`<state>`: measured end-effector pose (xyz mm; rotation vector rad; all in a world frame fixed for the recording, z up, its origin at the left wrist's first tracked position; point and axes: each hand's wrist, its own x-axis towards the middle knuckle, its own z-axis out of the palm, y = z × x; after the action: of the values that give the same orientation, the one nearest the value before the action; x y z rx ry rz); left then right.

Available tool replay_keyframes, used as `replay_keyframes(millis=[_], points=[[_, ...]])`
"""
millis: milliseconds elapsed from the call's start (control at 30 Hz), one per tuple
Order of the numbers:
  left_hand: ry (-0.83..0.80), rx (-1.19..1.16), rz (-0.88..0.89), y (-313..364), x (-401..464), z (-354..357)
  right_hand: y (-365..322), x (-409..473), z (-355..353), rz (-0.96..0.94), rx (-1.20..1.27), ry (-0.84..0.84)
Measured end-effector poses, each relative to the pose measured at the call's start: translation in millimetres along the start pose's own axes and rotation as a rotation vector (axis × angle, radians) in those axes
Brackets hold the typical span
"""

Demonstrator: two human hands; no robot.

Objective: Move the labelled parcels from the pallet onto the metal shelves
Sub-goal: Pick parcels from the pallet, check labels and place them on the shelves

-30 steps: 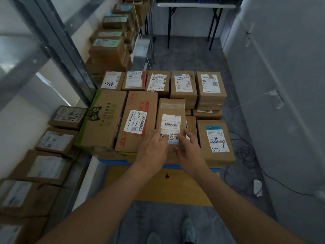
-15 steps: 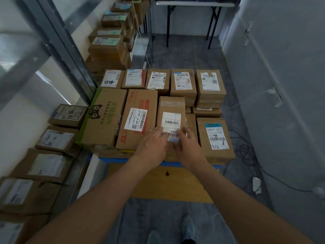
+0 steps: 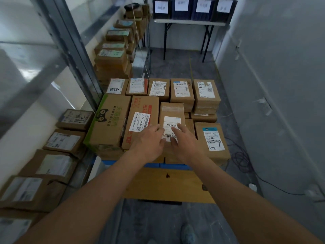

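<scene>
The narrow parcel [image 3: 171, 120] sits at frame centre on the pallet [image 3: 168, 184], unlifted. Since a second ago, I see both hands flatten: left hand [image 3: 149, 141] and right hand [image 3: 184, 143] rest spread on its label, gripping nothing.

Both forearms are bare to the frame's edge, no sleeves showing. One grey-blue, dusty-looking shoe [image 3: 187, 234] appears at the bottom.
</scene>
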<state>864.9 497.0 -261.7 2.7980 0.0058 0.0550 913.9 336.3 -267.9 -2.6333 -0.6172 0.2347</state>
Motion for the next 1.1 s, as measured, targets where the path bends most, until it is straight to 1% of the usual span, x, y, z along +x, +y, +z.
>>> replay_keyframes(millis=[100,233,400,500,567,633,733,800,867,933,1100], points=[[0.016,0.022,-0.038,1.1,-7.0,-14.2,-12.4,-1.5,-8.0,-0.052,-0.007,-0.004],[0.032,0.029,-0.137,0.3,-12.6,-28.0,-25.4,6.5,-17.2,-0.122,-0.01,-0.023],[0.075,0.017,-0.285,-0.6,-21.8,-38.3,-33.9,18.9,-22.5,-0.314,-0.024,-0.023],[0.12,0.001,-0.367,5.1,-31.8,-44.3,-34.4,31.0,-20.3,-0.444,-0.05,-0.08],[0.144,0.017,-0.418,9.1,-41.3,-46.3,-37.2,36.7,-19.8,-0.491,-0.096,-0.157],[0.174,0.044,-0.479,13.0,-52.9,-48.0,-40.9,36.4,-20.4,-0.545,-0.105,-0.199],[0.189,0.052,-0.592,16.2,-75.0,-49.0,-50.7,26.6,-24.9,-0.635,-0.073,-0.202],[0.182,0.038,-0.669,15.5,-95.4,-46.7,-57.8,20.1,-22.5,-0.729,-0.053,-0.222],[0.196,0.016,-0.733,15.6,-117.8,-44.6,-68.3,15.3,-13.0,-0.811,-0.047,-0.247],[0.234,0.038,-0.794,16.5,-141.3,-44.4,-81.2,10.6,-0.6,-0.852,-0.055,-0.269],[0.254,0.091,-0.947,13.0,-204.6,-46.9,-126.4,-24.3,19.1,-0.953,-0.009,-0.399]])
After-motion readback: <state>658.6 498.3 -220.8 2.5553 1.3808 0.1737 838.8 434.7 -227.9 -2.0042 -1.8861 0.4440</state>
